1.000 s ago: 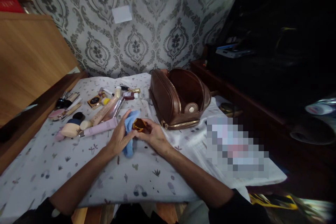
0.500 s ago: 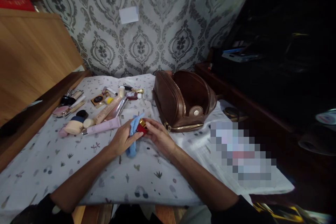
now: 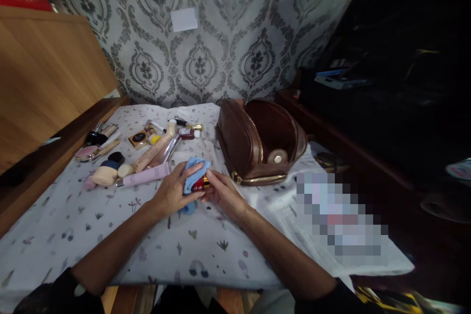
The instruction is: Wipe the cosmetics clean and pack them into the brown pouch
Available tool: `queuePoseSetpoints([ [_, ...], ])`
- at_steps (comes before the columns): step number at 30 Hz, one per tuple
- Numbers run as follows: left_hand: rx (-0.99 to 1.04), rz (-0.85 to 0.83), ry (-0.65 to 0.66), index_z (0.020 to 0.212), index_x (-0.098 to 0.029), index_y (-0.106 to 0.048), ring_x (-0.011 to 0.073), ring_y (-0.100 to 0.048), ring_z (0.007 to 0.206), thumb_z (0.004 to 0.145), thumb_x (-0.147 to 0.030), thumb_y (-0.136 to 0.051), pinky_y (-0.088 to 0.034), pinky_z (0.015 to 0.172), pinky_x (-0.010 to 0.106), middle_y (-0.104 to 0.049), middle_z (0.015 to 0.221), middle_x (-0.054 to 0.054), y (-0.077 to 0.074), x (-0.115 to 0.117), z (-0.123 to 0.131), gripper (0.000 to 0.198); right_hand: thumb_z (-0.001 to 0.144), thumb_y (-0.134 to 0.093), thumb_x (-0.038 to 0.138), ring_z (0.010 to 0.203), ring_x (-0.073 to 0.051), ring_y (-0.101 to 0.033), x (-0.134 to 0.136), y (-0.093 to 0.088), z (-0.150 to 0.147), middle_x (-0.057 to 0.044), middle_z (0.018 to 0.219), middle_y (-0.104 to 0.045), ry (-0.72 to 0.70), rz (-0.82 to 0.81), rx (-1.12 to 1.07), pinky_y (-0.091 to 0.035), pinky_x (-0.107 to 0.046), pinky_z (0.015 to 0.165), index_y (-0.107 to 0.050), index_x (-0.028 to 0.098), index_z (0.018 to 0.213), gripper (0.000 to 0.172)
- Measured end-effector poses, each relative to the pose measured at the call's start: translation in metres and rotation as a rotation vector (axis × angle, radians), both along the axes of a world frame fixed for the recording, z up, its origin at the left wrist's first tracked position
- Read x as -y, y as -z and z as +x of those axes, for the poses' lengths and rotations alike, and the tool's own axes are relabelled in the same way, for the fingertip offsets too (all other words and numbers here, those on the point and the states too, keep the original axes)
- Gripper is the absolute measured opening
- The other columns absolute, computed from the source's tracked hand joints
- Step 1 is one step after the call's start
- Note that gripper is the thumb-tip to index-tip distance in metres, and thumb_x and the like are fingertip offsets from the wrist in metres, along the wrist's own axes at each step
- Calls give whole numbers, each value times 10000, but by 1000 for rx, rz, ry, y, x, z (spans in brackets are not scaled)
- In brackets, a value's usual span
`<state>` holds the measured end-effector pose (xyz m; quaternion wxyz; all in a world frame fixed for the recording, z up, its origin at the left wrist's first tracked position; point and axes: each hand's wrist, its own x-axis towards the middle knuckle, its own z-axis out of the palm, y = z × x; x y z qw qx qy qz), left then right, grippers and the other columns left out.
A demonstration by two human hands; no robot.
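My left hand [image 3: 175, 192] is closed round a light blue cloth [image 3: 196, 166], pressing it against a small red bottle [image 3: 197, 185] with a gold and black cap. The fingers of my right hand [image 3: 225, 192] grip the capped end of that bottle. Both hands are just above the patterned white sheet [image 3: 147, 245], and part of the cloth hangs below my left hand. A lilac tube [image 3: 145, 175] lies on the sheet to the left. Beyond my right hand stands a brown leather bag [image 3: 239, 142], its top unzipped and gaping.
Several cosmetics lie at the back left, among them a gold compact [image 3: 139, 139], a beige tube [image 3: 149, 153], a round beige jar [image 3: 105, 175] and a dark red bottle [image 3: 187, 133]. A wooden panel [image 3: 55, 68] borders the left side. At right is a blurred-out patch [image 3: 342, 216].
The bottle has turned so its cap points right instead of up. The blue cloth now covers more of its upper side, under my left fingers.
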<state>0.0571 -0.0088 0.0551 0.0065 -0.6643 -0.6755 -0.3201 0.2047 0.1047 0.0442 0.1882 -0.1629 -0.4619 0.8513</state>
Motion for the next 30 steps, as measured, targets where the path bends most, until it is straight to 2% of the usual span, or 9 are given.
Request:
queuePoseSetpoints([
  [5, 31, -44, -25, 1410, -218, -451, 275, -635, 1135, 861, -528, -644, -529, 943, 408, -625, 1258, 115, 5, -1, -3, 660, 747, -725, 646, 578, -147, -670, 0, -1, 1, -24, 703, -692, -34, 40, 28, -501, -238, 511, -639, 160, 882, 512],
  [12, 315, -172, -16, 1159, -188, -579, 245, -688, 915, 804, -512, -690, -551, 818, 350, -720, 1004, 39, 2, -3, -5, 493, 724, -786, 554, 674, -124, -626, 1, 0, 4, -8, 814, -673, -7, 62, -35, -487, -230, 564, -633, 190, 966, 463],
  [15, 468, -214, -7, 1149, -180, -581, 244, -687, 924, 791, -490, -711, -556, 802, 339, -728, 1005, 38, -1, -4, -3, 491, 719, -797, 525, 685, -126, -608, -1, 3, 3, 6, 820, -657, 9, 121, -42, -479, -234, 567, -606, 218, 1031, 478],
  [18, 647, -255, -12, 1174, -182, -582, 244, -683, 977, 777, -438, -732, -556, 841, 342, -729, 1062, 45, -4, -5, 0, 496, 712, -807, 489, 739, -144, -622, -3, 6, 1, 2, 893, -665, 36, 268, -45, -497, -258, 609, -591, 245, 1088, 497],
  [20, 760, -262, 0, 1168, -187, -601, 243, -671, 1032, 760, -396, -739, -540, 898, 345, -728, 1087, 46, -6, -7, 1, 479, 730, -800, 453, 869, -170, -643, -3, 8, 1, -20, 1006, -669, 76, 407, -42, -525, -295, 736, -598, 245, 1123, 489],
  [22, 848, -270, 3, 1088, -181, -643, 236, -673, 1007, 727, -365, -748, -532, 892, 331, -739, 1011, 35, -7, -7, 1, 419, 752, -789, 418, 990, -192, -634, -3, 8, 2, -46, 1121, -649, 136, 553, -24, -518, -321, 845, -608, 236, 1165, 486],
  [24, 910, -305, -31, 932, -168, -671, 210, -680, 832, 680, -357, -759, -535, 753, 288, -727, 818, 14, -7, -7, -1, 327, 763, -787, 399, 1033, -206, -624, -2, 8, 4, -69, 1191, -619, 191, 688, -2, -518, -331, 865, -609, 229, 1214, 513],
  [26, 974, -353, -90, 785, -158, -653, 159, -617, 619, 627, -369, -777, -474, 579, 239, -665, 640, -10, -6, -6, -2, 291, 771, -789, 376, 1040, -210, -618, -1, 6, 6, -80, 1198, -608, 236, 817, 4, -522, -340, 877, -606, 226, 1249, 533],
  [30, 1155, -475, -122, 638, -153, -580, 94, -458, 413, 594, -514, -799, -328, 417, 207, -564, 475, -18, -4, -6, 0, 424, 783, -781, 291, 1023, -209, -614, -1, -3, 10, -71, 1125, -627, 356, 1010, 25, -514, -370, 930, -595, 217, 1266, 523],
])
